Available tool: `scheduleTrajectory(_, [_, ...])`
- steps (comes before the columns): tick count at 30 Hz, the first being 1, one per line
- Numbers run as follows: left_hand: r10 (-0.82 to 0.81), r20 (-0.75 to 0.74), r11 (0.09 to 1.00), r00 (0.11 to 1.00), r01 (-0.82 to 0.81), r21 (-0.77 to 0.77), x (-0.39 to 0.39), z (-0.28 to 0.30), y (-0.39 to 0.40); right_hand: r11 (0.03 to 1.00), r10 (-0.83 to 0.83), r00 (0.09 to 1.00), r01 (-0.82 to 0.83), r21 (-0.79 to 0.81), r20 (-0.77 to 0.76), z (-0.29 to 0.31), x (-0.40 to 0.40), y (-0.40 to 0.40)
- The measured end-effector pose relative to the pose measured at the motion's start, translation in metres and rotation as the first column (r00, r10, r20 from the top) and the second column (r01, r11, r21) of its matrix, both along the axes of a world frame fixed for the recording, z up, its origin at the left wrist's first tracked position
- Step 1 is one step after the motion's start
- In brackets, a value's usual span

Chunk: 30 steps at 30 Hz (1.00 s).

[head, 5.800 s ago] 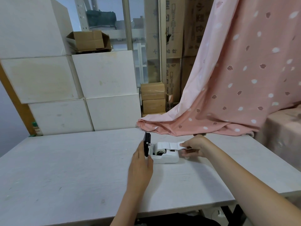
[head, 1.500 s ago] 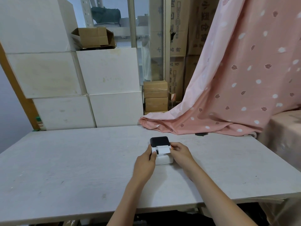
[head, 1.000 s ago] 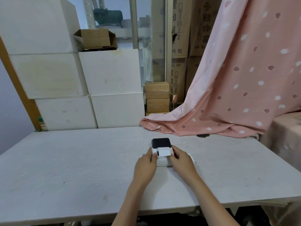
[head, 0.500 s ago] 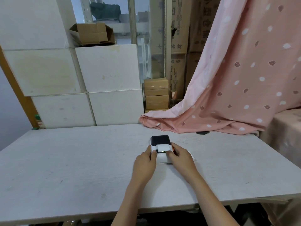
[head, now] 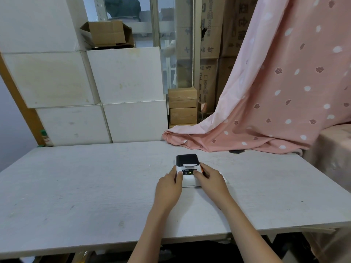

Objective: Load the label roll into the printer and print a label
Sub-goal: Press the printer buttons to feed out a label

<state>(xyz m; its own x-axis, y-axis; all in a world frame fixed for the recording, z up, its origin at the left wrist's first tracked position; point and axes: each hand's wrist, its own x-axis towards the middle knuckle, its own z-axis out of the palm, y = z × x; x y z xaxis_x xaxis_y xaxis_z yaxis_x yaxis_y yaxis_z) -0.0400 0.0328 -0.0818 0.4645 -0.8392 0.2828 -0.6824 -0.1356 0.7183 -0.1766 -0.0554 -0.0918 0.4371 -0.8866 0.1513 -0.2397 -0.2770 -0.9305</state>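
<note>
A small label printer (head: pixel 188 180), white body with a closed black lid at its far end, sits on the white table (head: pixel 95 186). A short white label end (head: pixel 189 165) shows at the slot below the lid, and a green light glows on the front panel. My left hand (head: pixel 169 188) grips the printer's left side. My right hand (head: pixel 210 182) holds its right side, with a fingertip resting on the panel near the light. The label roll is hidden inside.
A pink patterned curtain (head: pixel 266 111) drapes onto the table's far right edge. White boxes (head: pixel 121 92) and cardboard cartons (head: pixel 182 105) are stacked behind the table. A cloth-covered surface (head: pixel 334 152) stands at the right.
The printer's lid, open earlier with the label strip pulled out, is now closed. The long label piece over the front is gone and the panel with its green light shows. My right fingertip moved onto the panel.
</note>
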Motion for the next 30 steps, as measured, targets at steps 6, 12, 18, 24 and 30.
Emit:
scheduleTrajectory(6, [-0.006,-0.015,1.000,1.000,0.006,-0.004,-0.0009,0.0016,0.0014,1.000,-0.010,1.000,0.010,-0.005,-0.018,-0.0024,0.0005,-0.0021])
scheduleTrajectory(12, [-0.012,-0.026,1.000,1.000,0.012,-0.003,-0.0007,0.0013,0.0020,1.000,-0.011,1.000,0.011,-0.015,-0.006,-0.0016,-0.0005,-0.0009])
scheduleTrajectory(18, [-0.008,-0.032,1.000,0.999,0.008,-0.009,-0.0008,0.0004,0.0013,1.000,-0.015,1.000,0.015,-0.012,-0.010,-0.0019,-0.0004,-0.0004])
scheduleTrajectory(24, [-0.010,-0.034,1.000,0.999,0.010,-0.017,0.0000,-0.0003,0.0013,1.000,-0.013,1.000,0.013,-0.014,-0.006,0.0000,-0.0007,0.0013])
scheduleTrajectory(30, [-0.011,-0.053,0.999,0.999,0.010,-0.037,-0.0015,0.0013,0.0026,1.000,-0.006,1.000,0.006,0.007,0.008,0.0018,-0.0012,0.0026])
